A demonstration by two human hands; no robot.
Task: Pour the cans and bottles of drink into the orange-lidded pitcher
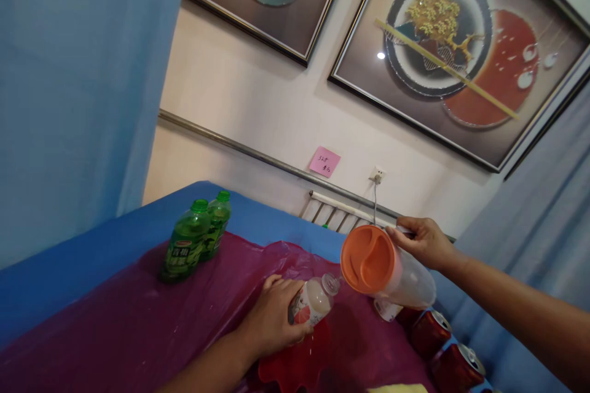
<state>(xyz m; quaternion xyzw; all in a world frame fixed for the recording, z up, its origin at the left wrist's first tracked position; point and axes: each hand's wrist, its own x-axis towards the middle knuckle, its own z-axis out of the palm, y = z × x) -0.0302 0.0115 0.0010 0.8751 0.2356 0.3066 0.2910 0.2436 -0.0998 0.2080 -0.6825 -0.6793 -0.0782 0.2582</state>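
My left hand (271,313) is wrapped round a small clear bottle (318,299) with a printed label. The bottle is uncapped and tilted, its mouth toward the right. In my right hand (426,242) is the handle of a translucent plastic pitcher (410,279), tipped so that its orange lid (369,259) faces left. The lid's edge is close to the bottle's mouth; whether liquid runs between them I cannot tell. Beneath the bottle lies a red wavy-edged dish (295,365), partly hidden by my left hand.
Two green bottles (188,242) stand at the left on the purple plastic sheet (138,319). Red cans (456,368) line the right edge, near a white-labelled container (387,309). Something yellow (399,389) shows at the bottom. Behind are a radiator (336,212) and a wall.
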